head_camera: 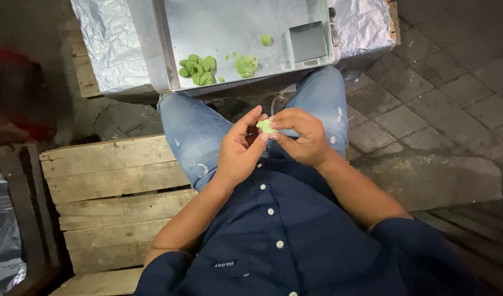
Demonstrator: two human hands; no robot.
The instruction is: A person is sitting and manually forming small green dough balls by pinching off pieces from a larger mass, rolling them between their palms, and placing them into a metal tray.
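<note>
A small lump of green dough (265, 126) sits pinched between the fingertips of both hands, above my lap. My left hand (239, 151) grips it from the left, my right hand (302, 137) from the right. Ahead of my knees stands a metal tray (218, 27). On it lie several shaped green dough rings (197, 68) at the near left, a rough dough pile (246, 65) in the middle and a small dough ball (266, 39) farther back.
A small digital scale (309, 41) rests on the tray's right side. Foil (106, 44) covers the low table under the tray. I sit on a wooden pallet (111, 192). Grey paving stones (443, 82) lie to the right.
</note>
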